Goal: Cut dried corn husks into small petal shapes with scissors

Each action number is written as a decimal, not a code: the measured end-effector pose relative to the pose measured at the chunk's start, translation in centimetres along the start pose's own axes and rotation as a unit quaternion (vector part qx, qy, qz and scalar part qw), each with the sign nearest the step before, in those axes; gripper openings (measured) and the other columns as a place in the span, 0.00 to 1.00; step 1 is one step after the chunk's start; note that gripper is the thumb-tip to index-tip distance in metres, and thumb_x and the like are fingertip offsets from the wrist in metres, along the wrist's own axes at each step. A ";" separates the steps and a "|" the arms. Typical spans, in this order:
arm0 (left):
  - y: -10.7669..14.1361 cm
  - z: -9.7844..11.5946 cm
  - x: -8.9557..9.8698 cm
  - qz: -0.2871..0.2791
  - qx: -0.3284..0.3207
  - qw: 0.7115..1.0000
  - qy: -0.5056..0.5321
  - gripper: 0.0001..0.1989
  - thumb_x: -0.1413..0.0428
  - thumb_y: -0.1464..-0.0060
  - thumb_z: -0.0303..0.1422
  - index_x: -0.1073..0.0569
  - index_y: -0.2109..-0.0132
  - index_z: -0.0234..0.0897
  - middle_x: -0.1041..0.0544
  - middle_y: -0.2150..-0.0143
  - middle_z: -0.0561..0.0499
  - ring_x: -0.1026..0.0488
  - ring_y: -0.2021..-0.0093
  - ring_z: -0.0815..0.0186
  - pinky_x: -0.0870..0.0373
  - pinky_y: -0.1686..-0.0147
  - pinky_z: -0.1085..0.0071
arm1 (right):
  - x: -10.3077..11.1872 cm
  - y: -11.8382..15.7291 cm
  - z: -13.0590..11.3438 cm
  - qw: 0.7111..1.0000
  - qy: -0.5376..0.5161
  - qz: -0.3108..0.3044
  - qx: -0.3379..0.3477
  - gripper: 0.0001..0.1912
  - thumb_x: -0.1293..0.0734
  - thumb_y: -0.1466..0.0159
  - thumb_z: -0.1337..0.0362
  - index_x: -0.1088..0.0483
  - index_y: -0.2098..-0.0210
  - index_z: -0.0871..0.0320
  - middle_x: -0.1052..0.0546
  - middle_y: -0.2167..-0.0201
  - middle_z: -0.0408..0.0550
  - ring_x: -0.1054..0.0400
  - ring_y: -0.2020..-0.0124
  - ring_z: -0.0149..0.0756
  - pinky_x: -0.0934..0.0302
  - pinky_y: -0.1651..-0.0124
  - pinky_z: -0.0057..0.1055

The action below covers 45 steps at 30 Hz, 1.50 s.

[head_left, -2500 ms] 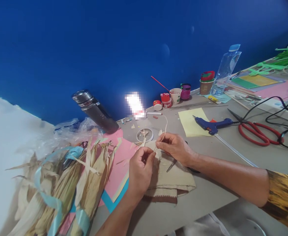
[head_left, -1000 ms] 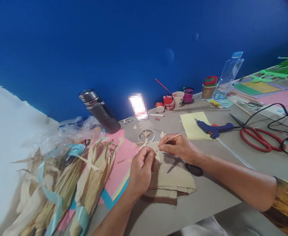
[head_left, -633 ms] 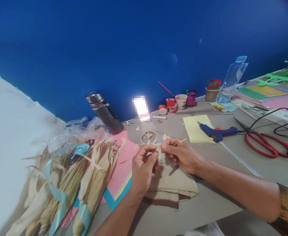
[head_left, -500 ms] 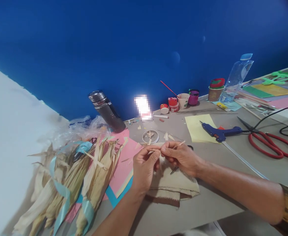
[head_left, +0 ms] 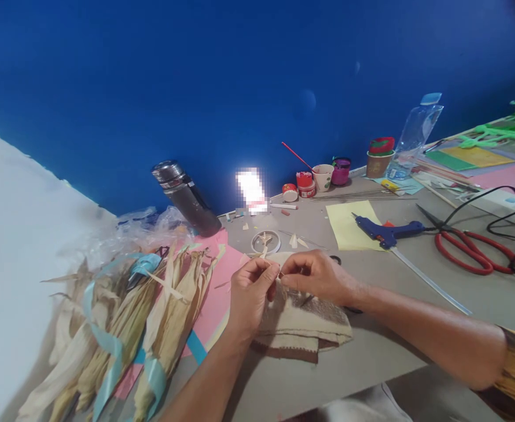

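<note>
Over a folded beige cloth, my left hand pinches a thin pale strip between thumb and forefinger; little of the strip shows. My right hand is close beside it, thumb and forefinger brought together at the strip's end. Its other fingers are curled and partly hidden. Loose fibres and dark marks lie on the cloth beneath my hands. Just beyond them is a roll of tape with husk scraps in its ring. Dried corn husks, bundled with light blue ribbon, lie left of my left hand.
On the right are a blue glue gun on yellow paper and red-handled scissors. Along the wall stand a dark flask, paint pots, a paper cup and a plastic bottle. Pink paper lies under the husks.
The long end of the strip that stuck out past my right hand no longer shows. My right fingers have shifted and loosened slightly. The view has turned slightly right.
</note>
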State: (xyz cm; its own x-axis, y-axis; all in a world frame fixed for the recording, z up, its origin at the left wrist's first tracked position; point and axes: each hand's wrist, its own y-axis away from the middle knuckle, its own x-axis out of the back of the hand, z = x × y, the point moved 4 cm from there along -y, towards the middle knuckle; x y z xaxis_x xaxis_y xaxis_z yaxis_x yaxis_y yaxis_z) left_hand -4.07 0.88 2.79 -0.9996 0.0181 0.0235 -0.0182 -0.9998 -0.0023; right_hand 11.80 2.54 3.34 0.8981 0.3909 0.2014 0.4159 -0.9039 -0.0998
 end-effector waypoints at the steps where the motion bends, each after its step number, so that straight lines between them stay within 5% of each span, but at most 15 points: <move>1: 0.0 0.0 0.0 -0.001 0.002 1.000 0.000 0.14 0.38 0.47 0.41 0.29 0.72 0.35 0.36 0.83 0.59 0.41 0.81 0.75 0.45 0.78 0.76 | -0.4 0.1 0.1 1.000 0.002 -0.012 -0.010 0.07 0.32 0.43 0.63 0.26 0.73 0.60 0.29 0.78 0.42 0.40 0.76 0.28 0.47 0.74 0.25; 11: -0.1 -0.3 0.1 0.000 0.019 1.000 0.015 0.14 0.39 0.47 0.42 0.25 0.69 0.34 0.34 0.81 0.57 0.40 0.81 0.75 0.45 0.79 0.77 | -0.2 0.1 0.8 0.994 -0.073 -0.050 -0.066 0.10 0.34 0.41 0.62 0.23 0.70 0.61 0.24 0.73 0.47 0.34 0.74 0.31 0.41 0.73 0.25; 27: 0.5 0.9 -0.7 -0.003 -0.011 0.994 -0.109 0.13 0.42 0.45 0.40 0.29 0.72 0.36 0.37 0.84 0.59 0.42 0.81 0.73 0.44 0.78 0.76 | -0.2 -0.2 1.2 0.998 0.018 -0.027 -0.057 0.07 0.37 0.48 0.68 0.26 0.76 0.60 0.27 0.80 0.41 0.38 0.78 0.28 0.45 0.76 0.23; 34: 1.1 1.1 -0.9 0.004 -0.108 0.983 -0.147 0.11 0.44 0.43 0.38 0.29 0.69 0.36 0.31 0.74 0.55 0.37 0.76 0.72 0.40 0.74 0.75 | -0.2 -0.2 1.1 0.998 0.020 -0.034 -0.055 0.06 0.37 0.49 0.69 0.27 0.75 0.60 0.28 0.79 0.40 0.39 0.78 0.27 0.45 0.76 0.22; 38: 1.2 0.9 -0.8 0.003 -0.109 0.981 -0.159 0.12 0.45 0.42 0.39 0.30 0.69 0.37 0.32 0.74 0.56 0.37 0.75 0.72 0.38 0.73 0.75 | -0.4 0.0 0.9 0.998 0.026 -0.046 -0.043 0.05 0.37 0.47 0.69 0.27 0.74 0.60 0.29 0.79 0.40 0.39 0.77 0.27 0.46 0.76 0.22; 45: -0.4 0.8 0.8 0.035 -0.023 0.991 -0.130 0.14 0.45 0.43 0.43 0.27 0.66 0.36 0.29 0.77 0.54 0.34 0.78 0.71 0.38 0.78 0.76 | 2.5 -1.9 1.4 0.993 0.047 0.089 -0.069 0.08 0.33 0.44 0.63 0.25 0.73 0.61 0.24 0.76 0.45 0.38 0.77 0.29 0.45 0.75 0.25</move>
State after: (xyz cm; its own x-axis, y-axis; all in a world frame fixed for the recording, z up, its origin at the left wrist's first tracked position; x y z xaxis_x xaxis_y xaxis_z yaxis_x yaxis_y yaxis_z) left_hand -4.81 1.29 3.56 -0.9589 -0.0577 0.2779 0.0433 -0.9974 -0.0577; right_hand 13.46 5.50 2.63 0.9356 0.2119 0.2824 0.2235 -0.9747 -0.0090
